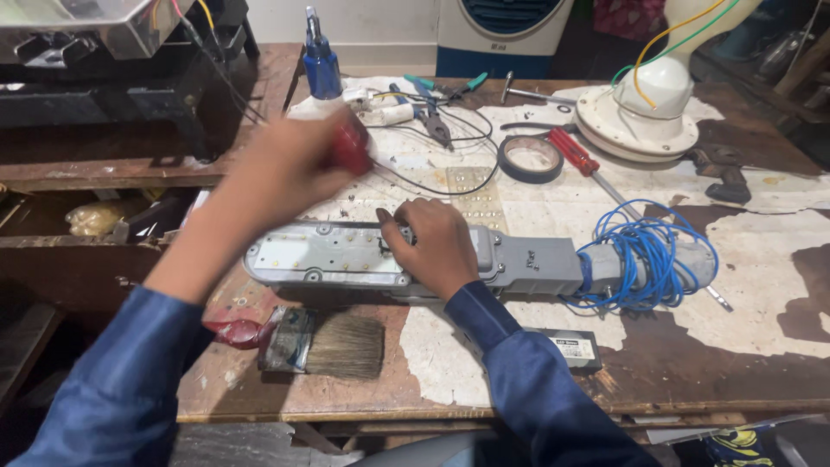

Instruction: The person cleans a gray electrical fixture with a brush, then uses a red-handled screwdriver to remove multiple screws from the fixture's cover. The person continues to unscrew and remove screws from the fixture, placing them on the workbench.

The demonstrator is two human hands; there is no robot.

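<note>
Worn wooden surface, paint flaking. Grey lamp housing lies lengthwise across it, blue wire coil wrapped round its right end. Paintbrush just below the housing; tape roll and red-handled screwdriver beyond. Right hand rests flat-curled on the housing, covering its middle. Left hand, blurred, is closed round a red handle; the tool's tip is hidden.

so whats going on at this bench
A person in blue sleeves is bent over a long grey street-light housing lying on a worn wooden workbench. The right hand rests on its flat LED panel, while the left hand, blurred, grips a red-handled tool above it. A blue wire coil wraps the housing's far end; a paintbrush lies near.
</note>
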